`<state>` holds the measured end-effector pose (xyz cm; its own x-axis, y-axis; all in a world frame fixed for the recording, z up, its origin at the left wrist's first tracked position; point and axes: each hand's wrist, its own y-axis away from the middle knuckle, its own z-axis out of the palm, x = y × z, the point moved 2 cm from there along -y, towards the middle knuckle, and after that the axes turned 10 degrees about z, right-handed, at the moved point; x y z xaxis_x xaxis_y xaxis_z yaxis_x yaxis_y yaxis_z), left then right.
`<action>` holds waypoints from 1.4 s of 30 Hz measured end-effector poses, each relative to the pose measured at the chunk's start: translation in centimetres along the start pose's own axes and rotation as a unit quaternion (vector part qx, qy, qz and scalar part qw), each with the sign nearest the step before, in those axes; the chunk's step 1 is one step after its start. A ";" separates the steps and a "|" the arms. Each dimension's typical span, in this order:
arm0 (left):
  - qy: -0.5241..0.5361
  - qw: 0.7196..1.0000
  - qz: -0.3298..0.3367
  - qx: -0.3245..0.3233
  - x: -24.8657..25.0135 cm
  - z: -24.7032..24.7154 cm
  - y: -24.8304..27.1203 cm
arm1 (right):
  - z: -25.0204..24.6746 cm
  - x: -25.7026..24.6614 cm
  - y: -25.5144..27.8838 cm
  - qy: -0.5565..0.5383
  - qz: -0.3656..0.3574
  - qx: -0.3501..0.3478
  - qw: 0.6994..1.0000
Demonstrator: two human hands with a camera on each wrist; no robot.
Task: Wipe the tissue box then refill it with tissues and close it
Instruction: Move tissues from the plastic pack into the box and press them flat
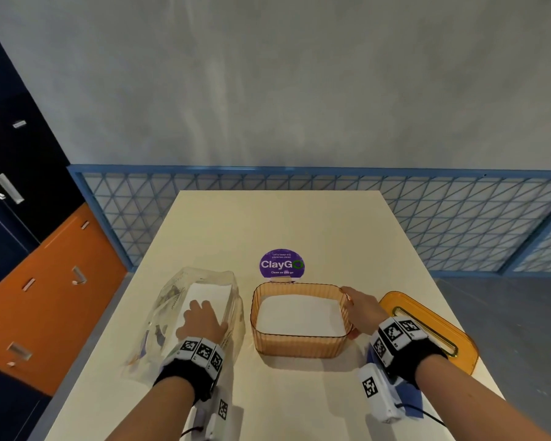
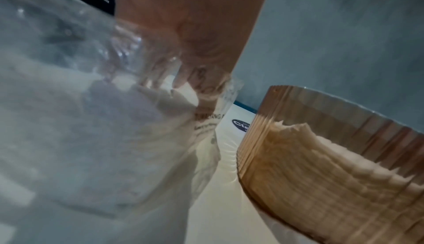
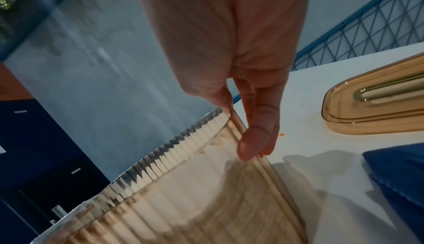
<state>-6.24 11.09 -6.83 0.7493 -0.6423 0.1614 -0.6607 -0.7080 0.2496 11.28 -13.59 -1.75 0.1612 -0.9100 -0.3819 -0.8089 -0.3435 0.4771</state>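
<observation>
- We see a pale table (image 1: 299, 224) from above, with an open amber ribbed tissue box (image 1: 299, 345) at its middle; we place everything else from this box.
- Inside the box lies a white stack of tissues (image 1: 299, 315), filling it part of the way up.
- Just left of the box sits a clear plastic bag (image 1: 172, 313) with more white tissues (image 1: 209, 292) inside.
- Our left hand (image 1: 202, 323) reaches into the bag's open mouth, fingers spread over the white stack. The left wrist view shows the fingertips (image 2: 181, 82) pressing down into the tissues; whether they pinch any yet, we cannot tell.
- Our right hand (image 1: 361, 308) holds the box's right wall. In the right wrist view the thumb (image 3: 250, 144) lies on the rim, fingers curled round it to steady it.
- To the right of the box lies its amber lid (image 1: 439, 326), off, with a long slot.
- A blue cloth (image 3: 399, 171) lies near the box's right side, close to us.
- Behind the box is a round purple sticker (image 1: 282, 264).
- We judge that wiping is done and refilling is under way.
- Next we would need a firm grip on a batch of tissues, a lift clear of the clinging bag, then a flat drop into the box.
</observation>
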 end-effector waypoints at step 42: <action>0.087 0.961 0.061 0.254 0.0 -9.4 3.8 | -2.9 -2.6 0.6 0.015 -0.057 0.079 0.995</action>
<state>-8.34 11.20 3.09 0.6326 -0.7016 0.3280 -0.6479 -0.7115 -0.2721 12.05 -12.07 1.86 0.2718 -0.8745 -0.4017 -0.8629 -0.4063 0.3005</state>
